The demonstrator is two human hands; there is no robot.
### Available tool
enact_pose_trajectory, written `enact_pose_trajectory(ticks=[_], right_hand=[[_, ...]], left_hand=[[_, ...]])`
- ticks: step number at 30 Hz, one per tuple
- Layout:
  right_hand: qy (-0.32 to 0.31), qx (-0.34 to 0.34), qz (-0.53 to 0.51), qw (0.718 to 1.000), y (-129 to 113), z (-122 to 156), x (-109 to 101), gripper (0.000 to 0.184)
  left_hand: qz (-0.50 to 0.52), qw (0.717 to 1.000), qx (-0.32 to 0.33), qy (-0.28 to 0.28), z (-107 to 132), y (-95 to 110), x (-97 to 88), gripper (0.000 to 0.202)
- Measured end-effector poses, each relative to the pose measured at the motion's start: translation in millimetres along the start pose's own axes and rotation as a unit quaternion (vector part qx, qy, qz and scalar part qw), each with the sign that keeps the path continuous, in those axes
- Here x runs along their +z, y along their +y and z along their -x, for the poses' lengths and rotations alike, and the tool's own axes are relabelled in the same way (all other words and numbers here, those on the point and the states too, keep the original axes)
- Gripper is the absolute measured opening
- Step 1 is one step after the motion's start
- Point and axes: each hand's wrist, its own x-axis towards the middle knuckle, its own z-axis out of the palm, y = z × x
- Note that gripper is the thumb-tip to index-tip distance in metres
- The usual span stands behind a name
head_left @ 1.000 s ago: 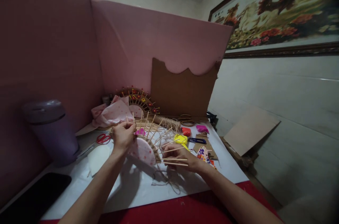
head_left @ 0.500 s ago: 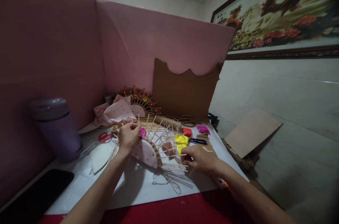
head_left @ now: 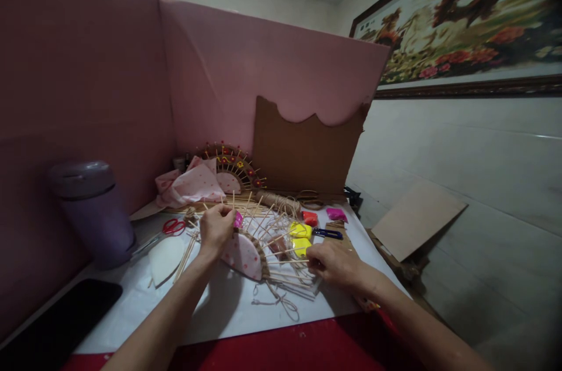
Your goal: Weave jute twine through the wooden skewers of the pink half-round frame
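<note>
Left hand (head_left: 216, 227) was found closed on the upper edge of the pink dotted half-disc fan frame (head_left: 243, 255), with the fingers pinched about the ribs there. The frame stood on edge, tilted, on the white paper sheet (head_left: 219, 318) near the middle of the table, between the two hands. Thin wooden skewers (head_left: 285, 260) fanned outward from its curved rim. Brown jute twine (head_left: 263, 258) was woven along that rim, and loose loops trailed onto the sheet below. Right hand (head_left: 336, 263) lay at the outer tips of the lower skewers, fingers curled shut over them. Whether twine was also in that grip could not be determined.

Just behind the frame lay a wound spool of jute cord (head_left: 276, 202), yellow clay packets (head_left: 301, 230), a red clay packet (head_left: 309, 217), a magenta clay packet (head_left: 336, 214) and a blue-handled cutter (head_left: 327, 234). To the left were red-handled scissors (head_left: 173, 226), a white half-round card cut-out (head_left: 164, 257) and a purple lidded tumbler (head_left: 90, 213). A black phone (head_left: 57, 324) lay at the near left corner. At the rear, a finished bead-tipped fan (head_left: 230, 169) leaned against the pink partition (head_left: 263, 78), beside a brown scalloped cardboard panel (head_left: 307, 148).
</note>
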Motion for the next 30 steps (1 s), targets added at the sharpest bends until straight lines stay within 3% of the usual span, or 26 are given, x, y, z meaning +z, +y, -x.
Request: enact_pose_trajectory(ticks=[25, 30], right_hand=[[0.028, 0.026, 0.017, 0.999, 5, 11, -4, 0.012], [0.001, 0.038, 0.02, 0.999, 1, 12, -10, 0.013]], left_hand=[[-0.002, 1.0, -0.005, -0.006, 0, -2, 1.3, 0.019], [-0.008, 1.0, -0.002, -0.006, 0, -1, 1.0, 0.018]])
